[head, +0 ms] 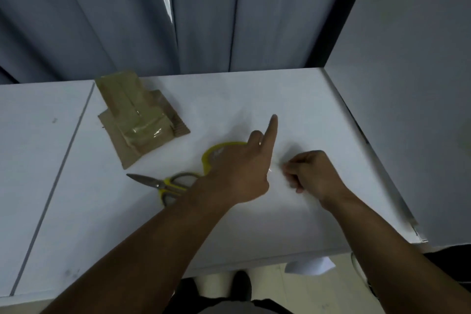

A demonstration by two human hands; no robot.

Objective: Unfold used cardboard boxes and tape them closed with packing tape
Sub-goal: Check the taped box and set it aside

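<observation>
Cardboard boxes [137, 115], folded flat, are being kept in a pile at the far left of the counter [76, 186], while the tape roll [216, 150] by the scissors [163, 183] is being covered by the left hand [237, 173], one finger pointing, and the right hand [311, 173] is being held curled beside it, though neither grip can be told.

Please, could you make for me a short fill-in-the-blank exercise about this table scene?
The left hand stretches out its ___ finger.
The scissors lie with their blades ___.
The tape roll under that hand has a ___ rim.
Missing words: index; closed; yellow.
</observation>
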